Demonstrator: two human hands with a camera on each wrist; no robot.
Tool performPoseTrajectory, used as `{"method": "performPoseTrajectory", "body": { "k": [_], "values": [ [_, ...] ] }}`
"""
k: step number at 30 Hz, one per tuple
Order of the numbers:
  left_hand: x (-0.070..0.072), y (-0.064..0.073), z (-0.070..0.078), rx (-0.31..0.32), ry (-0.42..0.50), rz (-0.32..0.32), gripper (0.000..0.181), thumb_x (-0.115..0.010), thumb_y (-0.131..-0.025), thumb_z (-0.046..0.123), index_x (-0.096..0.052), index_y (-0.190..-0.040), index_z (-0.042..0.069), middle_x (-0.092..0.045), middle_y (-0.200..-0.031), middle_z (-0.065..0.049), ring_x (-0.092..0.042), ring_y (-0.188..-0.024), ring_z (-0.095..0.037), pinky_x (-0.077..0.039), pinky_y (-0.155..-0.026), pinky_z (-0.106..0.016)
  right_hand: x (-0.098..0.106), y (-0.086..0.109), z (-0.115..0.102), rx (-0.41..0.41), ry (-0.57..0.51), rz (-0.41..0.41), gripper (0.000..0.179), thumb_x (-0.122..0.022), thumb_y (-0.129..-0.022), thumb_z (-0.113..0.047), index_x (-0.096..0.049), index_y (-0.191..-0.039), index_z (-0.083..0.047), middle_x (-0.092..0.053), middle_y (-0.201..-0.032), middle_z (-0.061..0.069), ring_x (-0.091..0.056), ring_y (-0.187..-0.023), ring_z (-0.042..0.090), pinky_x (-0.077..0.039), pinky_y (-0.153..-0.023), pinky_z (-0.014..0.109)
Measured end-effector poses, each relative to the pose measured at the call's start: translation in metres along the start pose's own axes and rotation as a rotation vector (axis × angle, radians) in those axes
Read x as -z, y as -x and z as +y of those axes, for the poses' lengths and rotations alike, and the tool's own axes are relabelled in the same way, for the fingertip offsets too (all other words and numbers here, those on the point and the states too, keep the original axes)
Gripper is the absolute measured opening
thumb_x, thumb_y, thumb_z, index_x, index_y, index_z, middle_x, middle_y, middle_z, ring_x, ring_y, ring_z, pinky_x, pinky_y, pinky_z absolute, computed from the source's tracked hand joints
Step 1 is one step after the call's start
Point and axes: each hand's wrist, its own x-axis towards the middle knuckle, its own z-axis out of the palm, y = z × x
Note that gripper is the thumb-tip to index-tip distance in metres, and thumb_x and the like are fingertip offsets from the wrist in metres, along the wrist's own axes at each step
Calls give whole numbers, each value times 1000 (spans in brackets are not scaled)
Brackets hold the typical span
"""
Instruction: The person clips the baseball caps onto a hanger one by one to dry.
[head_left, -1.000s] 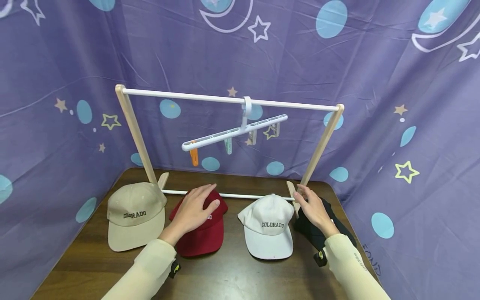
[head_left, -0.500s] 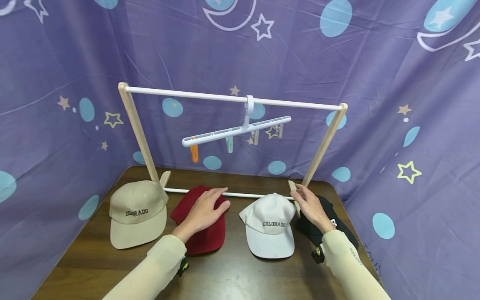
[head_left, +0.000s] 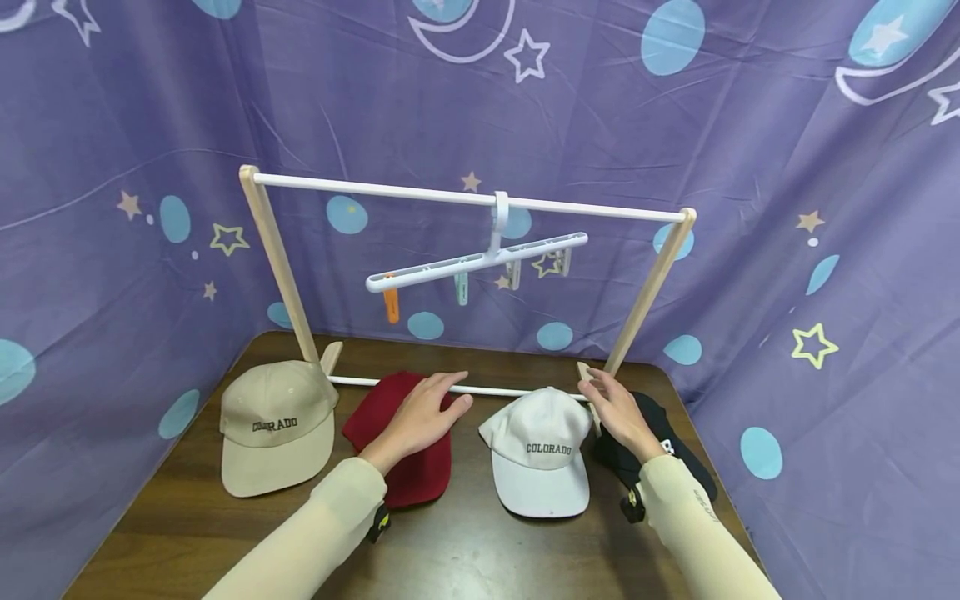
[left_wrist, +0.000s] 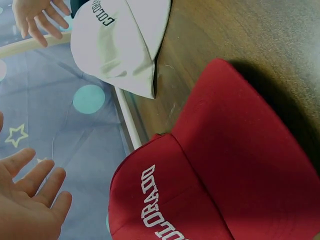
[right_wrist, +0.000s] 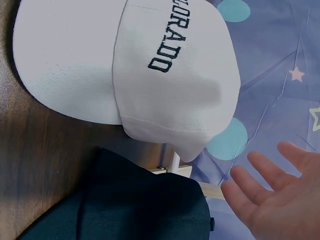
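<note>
In the head view my left hand (head_left: 422, 417) hovers over the red cap (head_left: 408, 467), fingers loosely extended and holding nothing. The left wrist view shows that hand apart from the cap's crown, with white COLORADO lettering on the front. My right hand (head_left: 621, 414) is held between the white cap (head_left: 542, 450) and the black cap (head_left: 675, 454), partly covering the black one. Its relaxed fingers hold nothing in the right wrist view. At the far left lies a beige cap (head_left: 273, 429). All the caps rest on the brown table (head_left: 480, 558).
Behind the caps stands a rack with wooden posts and a white top rail (head_left: 375, 190). A white hanger (head_left: 480, 262) hangs from it, carrying an orange clip (head_left: 392, 306), a mint clip (head_left: 462, 289) and two pale clips. A purple patterned curtain (head_left: 480, 100) surrounds the table.
My left hand has drifted to the right across the red cap. The right hand has barely moved. The view has shifted slightly, while the caps and hanger keep their places.
</note>
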Motion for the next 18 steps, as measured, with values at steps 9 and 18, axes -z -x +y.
{"method": "performPoseTrajectory", "body": {
  "k": [9, 18],
  "values": [
    [-4, -7, 0, 7, -16, -25, 56, -61, -105, 44, -55, -155, 19, -56, -155, -9, -48, -146, -34, -38, -118, -56, -6, -5, 1, 0, -8, -23, 68, -46, -111, -50, -41, -160, -4, -54, -152, 27, -53, -140, 45, -41, -114, 61],
    [-10, -13, 0, 4, -13, -44, 56, -62, -105, 44, -56, -155, 21, -56, -155, -7, -49, -146, -33, -39, -117, -57, -14, -12, 2, 25, -7, -41, 64, -48, -111, -47, -45, -158, -4, -57, -149, 27, -56, -136, 45, -43, -113, 60]
  ]
}}
